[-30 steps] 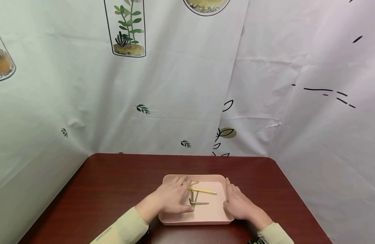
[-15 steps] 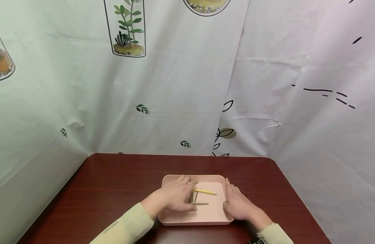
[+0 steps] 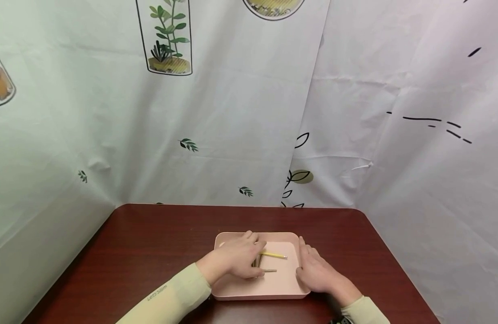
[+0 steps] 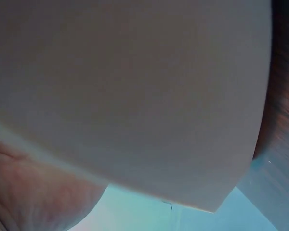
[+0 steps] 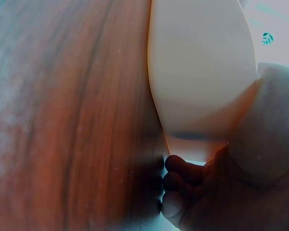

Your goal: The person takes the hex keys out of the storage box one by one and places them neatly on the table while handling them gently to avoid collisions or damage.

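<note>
A pink rectangular tray (image 3: 283, 285) sits on the table in the head view. My left hand (image 3: 241, 257) reaches over its left wall, palm down, fingers and thumb spread over several thin brown sticks (image 3: 270, 270). The hand covers most of those sticks and one end of a yellow pencil (image 3: 275, 255). At the right side, my right hand (image 3: 318, 271) grips the tray wall, thumb over the rim. The right wrist view shows the outer wall (image 5: 202, 72) between thumb (image 5: 267, 130) and curled fingers (image 5: 180, 173). In the left wrist view the tray wall hides the left fingers.
The dark red wooden table (image 3: 163, 238) extends around the tray. White printed curtains (image 3: 240, 112) hang behind it and along both sides. Light sleeves (image 3: 172, 297) cover both forearms.
My left hand has slid a little to the right inside the tray, covering more of the sticks and the pencil's left end. The right hand and tray stay in place.
</note>
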`<state>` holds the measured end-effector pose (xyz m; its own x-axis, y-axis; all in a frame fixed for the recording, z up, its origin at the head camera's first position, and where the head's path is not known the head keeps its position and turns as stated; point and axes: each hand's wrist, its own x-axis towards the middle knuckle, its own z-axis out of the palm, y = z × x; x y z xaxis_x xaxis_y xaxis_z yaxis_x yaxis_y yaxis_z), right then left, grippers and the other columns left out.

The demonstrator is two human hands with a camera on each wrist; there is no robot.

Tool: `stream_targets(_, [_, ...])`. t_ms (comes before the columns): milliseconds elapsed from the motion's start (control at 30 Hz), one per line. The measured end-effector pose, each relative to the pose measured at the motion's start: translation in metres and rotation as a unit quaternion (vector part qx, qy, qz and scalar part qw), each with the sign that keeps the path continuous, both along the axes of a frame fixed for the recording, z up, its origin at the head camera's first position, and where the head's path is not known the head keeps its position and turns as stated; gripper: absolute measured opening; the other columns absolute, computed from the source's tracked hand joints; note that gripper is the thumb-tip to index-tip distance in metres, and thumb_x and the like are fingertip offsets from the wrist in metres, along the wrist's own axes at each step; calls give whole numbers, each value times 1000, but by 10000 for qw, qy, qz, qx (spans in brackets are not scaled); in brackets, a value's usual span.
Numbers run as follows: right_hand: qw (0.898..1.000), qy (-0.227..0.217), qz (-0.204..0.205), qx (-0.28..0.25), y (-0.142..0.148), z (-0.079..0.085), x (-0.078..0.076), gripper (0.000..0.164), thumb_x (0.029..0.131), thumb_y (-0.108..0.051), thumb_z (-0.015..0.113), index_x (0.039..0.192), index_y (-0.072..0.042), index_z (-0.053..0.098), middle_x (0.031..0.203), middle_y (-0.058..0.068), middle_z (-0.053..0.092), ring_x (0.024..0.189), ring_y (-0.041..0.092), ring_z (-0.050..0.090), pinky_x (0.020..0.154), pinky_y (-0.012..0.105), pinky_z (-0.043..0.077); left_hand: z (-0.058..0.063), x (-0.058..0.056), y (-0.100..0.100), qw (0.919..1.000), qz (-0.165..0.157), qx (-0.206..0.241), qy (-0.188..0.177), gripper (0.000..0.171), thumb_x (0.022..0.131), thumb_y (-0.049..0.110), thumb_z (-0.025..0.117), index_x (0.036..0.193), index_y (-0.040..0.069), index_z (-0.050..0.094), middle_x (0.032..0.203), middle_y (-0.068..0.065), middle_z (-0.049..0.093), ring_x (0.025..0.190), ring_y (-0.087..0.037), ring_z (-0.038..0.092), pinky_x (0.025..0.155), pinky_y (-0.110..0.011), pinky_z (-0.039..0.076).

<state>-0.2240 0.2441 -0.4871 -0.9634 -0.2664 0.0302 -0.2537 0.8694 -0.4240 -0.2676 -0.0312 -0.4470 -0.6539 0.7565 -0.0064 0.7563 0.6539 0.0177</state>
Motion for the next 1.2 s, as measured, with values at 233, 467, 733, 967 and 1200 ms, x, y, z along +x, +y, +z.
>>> stream_targets(233, [10000,25,16,55,1,-1,-1,87,96,-5,65,165,21,19,162,42,41,153,52,42,123,63,38,-4,-2,2,9995,-85,-234,198,57,94,58,81,131,18,67,117,1,56,108,-14,52,92,-30,52])
stream_targets(467, [10000,52,43,51,1,-2,-2,87,96,-5,64,165,21,19,162,42,41,153,52,42,123,63,38,-2,-1,5,9984,-76,-516,203,60,93,60,82,132,17,67,126,-3,59,119,-18,55,95,-34,55])
stream_targets(733, [10000,55,40,33,1,-3,-1,86,96,-5,63,165,22,19,164,43,39,155,54,40,124,64,36,-3,-4,8,9951,-129,-921,328,48,94,63,79,117,23,67,124,-1,60,116,-16,55,92,-32,55])
stream_targets(967, [10000,23,75,0,2,-2,-1,86,95,-4,61,165,22,18,165,44,36,156,55,38,125,65,34,0,-4,11,9929,-233,-1072,452,39,94,60,79,94,26,58,109,1,58,106,-15,53,83,-31,53])
stream_targets(1200, [10000,-9,34,4,2,-2,-1,86,96,-5,63,166,21,19,166,42,36,156,53,38,125,64,35,2,-4,16,9903,-210,-1277,498,39,96,60,77,95,25,62,110,0,59,104,-14,54,83,-30,54])
